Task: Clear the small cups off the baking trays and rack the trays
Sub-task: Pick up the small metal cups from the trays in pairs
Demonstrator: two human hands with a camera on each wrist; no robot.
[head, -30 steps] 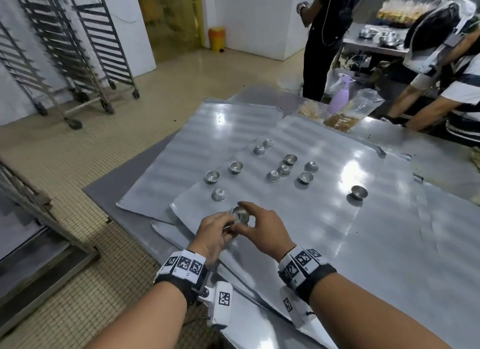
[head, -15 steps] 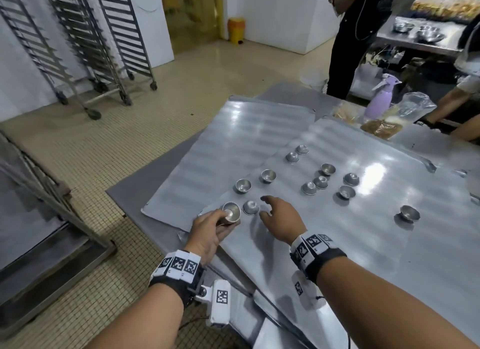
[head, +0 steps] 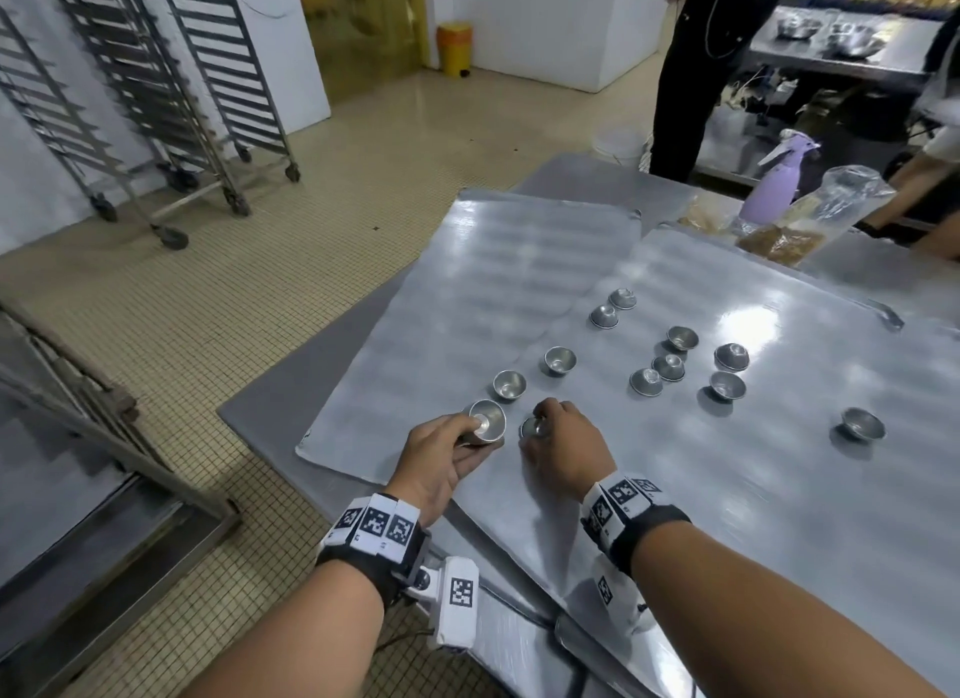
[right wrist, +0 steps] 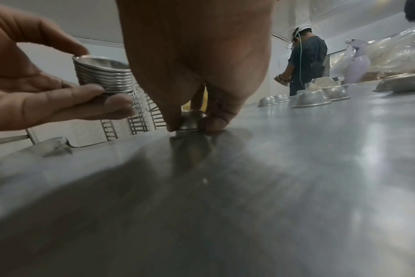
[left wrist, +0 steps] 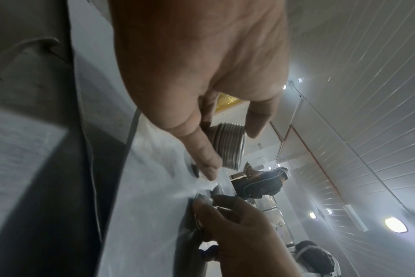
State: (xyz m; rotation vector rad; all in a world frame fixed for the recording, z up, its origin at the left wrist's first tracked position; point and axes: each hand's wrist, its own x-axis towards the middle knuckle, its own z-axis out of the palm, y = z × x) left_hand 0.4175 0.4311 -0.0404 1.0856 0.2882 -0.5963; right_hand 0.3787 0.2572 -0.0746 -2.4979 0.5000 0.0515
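Note:
My left hand [head: 447, 453] holds a nested stack of small metal cups [head: 487, 421] just above the near left corner of the top baking tray [head: 753, 489]; the stack of cups [left wrist: 229, 146] shows between thumb and fingers, and again as the stack of cups [right wrist: 104, 75] in the right wrist view. My right hand [head: 561, 448] pinches one upturned cup [head: 535, 428] lying on the tray; that cup [right wrist: 192, 120] sits between thumb and fingertips. Several loose cups [head: 670, 367] lie further out on the tray, some upright, some upside down.
A second tray [head: 467, 292] lies under the first at the left, on a grey table [head: 260, 411]. Wheeled tray racks [head: 171, 84] stand at far left. A purple spray bottle [head: 774, 188] and plastic bags [head: 826, 208] sit at the far edge. A person in black [head: 701, 63] stands beyond.
My right hand left the stack, reached forward and closed on an upturned cup on the tray. My left hand carried the stack slightly left and forward.

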